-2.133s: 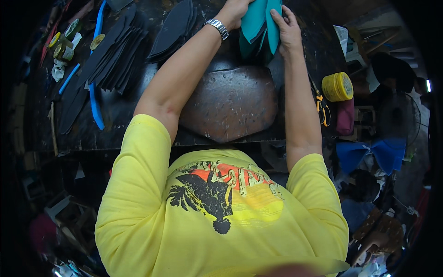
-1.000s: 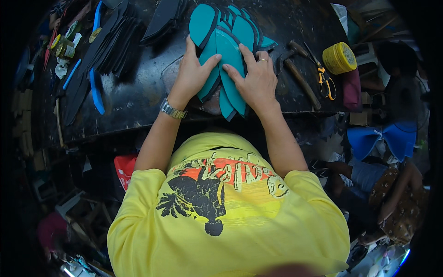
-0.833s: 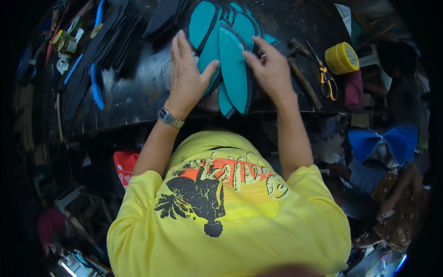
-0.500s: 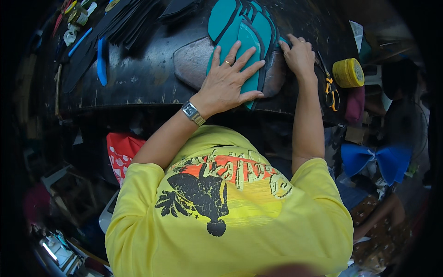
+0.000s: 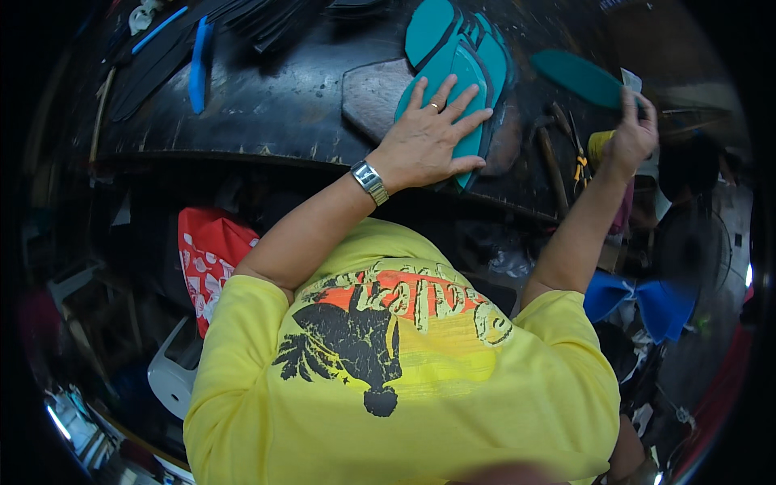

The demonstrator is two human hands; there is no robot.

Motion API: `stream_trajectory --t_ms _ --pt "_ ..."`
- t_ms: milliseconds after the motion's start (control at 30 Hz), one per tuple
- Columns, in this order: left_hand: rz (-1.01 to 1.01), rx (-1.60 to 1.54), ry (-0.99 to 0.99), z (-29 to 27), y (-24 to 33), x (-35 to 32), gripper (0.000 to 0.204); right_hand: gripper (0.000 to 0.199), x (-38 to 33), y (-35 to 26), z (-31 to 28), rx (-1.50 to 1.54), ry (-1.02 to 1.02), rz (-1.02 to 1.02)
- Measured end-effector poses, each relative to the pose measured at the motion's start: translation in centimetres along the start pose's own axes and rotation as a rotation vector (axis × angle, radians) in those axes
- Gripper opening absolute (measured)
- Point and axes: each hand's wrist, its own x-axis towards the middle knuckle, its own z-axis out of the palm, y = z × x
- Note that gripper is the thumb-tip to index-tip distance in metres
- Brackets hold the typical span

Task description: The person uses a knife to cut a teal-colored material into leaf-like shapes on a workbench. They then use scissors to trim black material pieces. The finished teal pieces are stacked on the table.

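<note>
My left hand lies spread flat on the stack of teal soles on the dark workbench; my right hand pinches one teal sole, lifted clear to the right (most remain stacked, I judge).

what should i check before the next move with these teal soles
1. Left hand flat on the stack of teal soles: ok.
2. Right hand gripping a single teal sole, lifted off to the right: ok.
3. Stack squared up: not ok, the soles are fanned.
4. Stack fully on the dark workbench: ok.
5. Hammer and scissors clear of the right hand: cannot tell, they lie just under it.
</note>
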Motion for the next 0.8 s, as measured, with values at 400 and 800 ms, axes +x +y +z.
stream_trajectory --t_ms 400,800 --pt "0.087 -0.529 0.497 -0.7 -1.8 -0.9 0.113 0.025 -6.2 -0.1 6.6 -0.137 -0.634 0.352" --pt "0.042 -0.517 0.373 -0.8 -1.8 -0.6 0.029 0.032 -10.0 1.2 -0.5 -0.98 -0.403 -0.007"
